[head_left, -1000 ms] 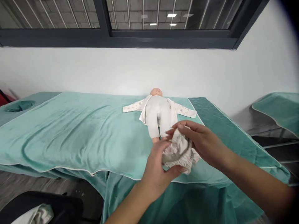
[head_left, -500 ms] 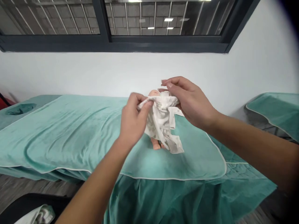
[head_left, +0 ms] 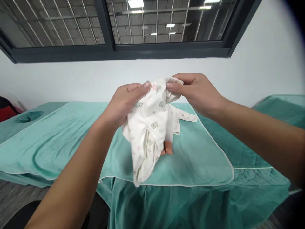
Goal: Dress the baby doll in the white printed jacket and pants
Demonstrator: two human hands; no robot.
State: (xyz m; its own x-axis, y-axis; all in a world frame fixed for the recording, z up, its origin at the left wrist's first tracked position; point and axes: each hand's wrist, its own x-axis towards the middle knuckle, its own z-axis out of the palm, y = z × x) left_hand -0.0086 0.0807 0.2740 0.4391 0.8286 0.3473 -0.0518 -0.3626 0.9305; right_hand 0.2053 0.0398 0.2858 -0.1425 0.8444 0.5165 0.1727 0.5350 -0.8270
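Note:
White baby pants [head_left: 150, 119] with a bear print hang from both my hands, above the bed. My left hand [head_left: 126, 100] pinches the gathered waistband on the left, thumb on top. On the right, my right hand [head_left: 196, 90] grips the same waistband between thumb and fingers, and the elastic edge folds over there. Behind the pants a baby doll [head_left: 168, 148] lies on the bed; only its lower legs and feet show. A white printed baby shirt [head_left: 186, 115] lies beside or on the doll, one sleeve spread to the right. The doll's head is hidden.
A teal sheet [head_left: 202, 165] with white piping covers the bed, which has a face hole [head_left: 30, 117] at its far left. Behind stands a white wall [head_left: 83, 81] under a dark-framed window [head_left: 166, 52]. Another teal-covered surface [head_left: 283, 108] is at the right.
Both hands have lifted the pants higher and turned them, so the bear-printed side now faces me. The legs hang lower and further left. The doll's head has become hidden behind the cloth.

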